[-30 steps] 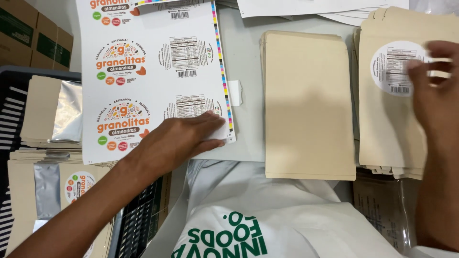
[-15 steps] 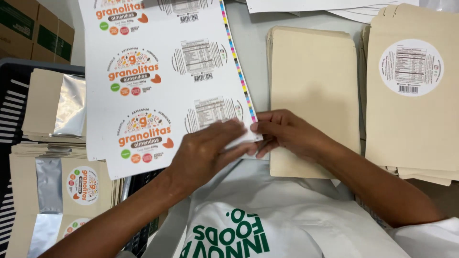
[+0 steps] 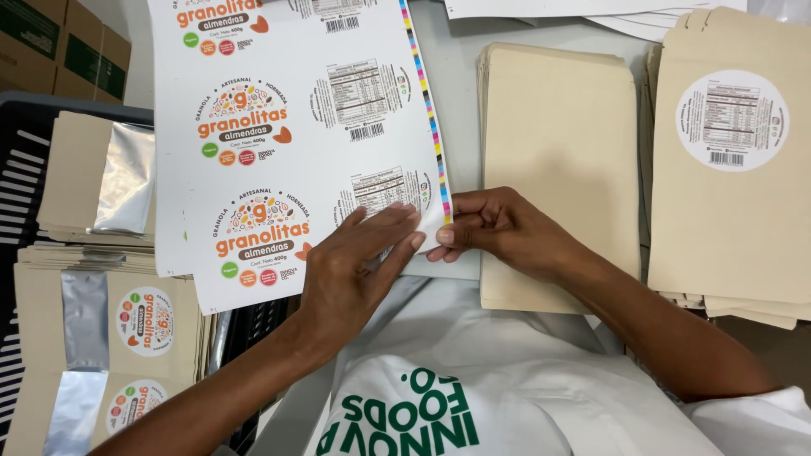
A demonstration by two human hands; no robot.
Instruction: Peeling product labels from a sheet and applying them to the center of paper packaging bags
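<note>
Pinching the label sheet's (image 3: 287, 143) lower right corner, the right hand (image 3: 507, 232) seems to lift a sticker edge while the left hand (image 3: 363, 266) lies flat, fingers spread, apparently pinning the sheet down. Left, labelled bags (image 3: 110, 329) fill a crate (image 3: 17, 169); right, blank bags (image 3: 557, 160) lie just beside, another stack (image 3: 731, 160) beyond, leaving little free room.

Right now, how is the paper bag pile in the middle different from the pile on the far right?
The middle pile shows a plain top bag with no sticker; the right pile has a round white label stuck on its top bag. The right hand rests on the middle pile's lower left corner; no hand touches the right pile. The middle pile's edges look neat; the right pile's lower edges are fanned out. Both are flat tan paper bags lying on the table.
</note>
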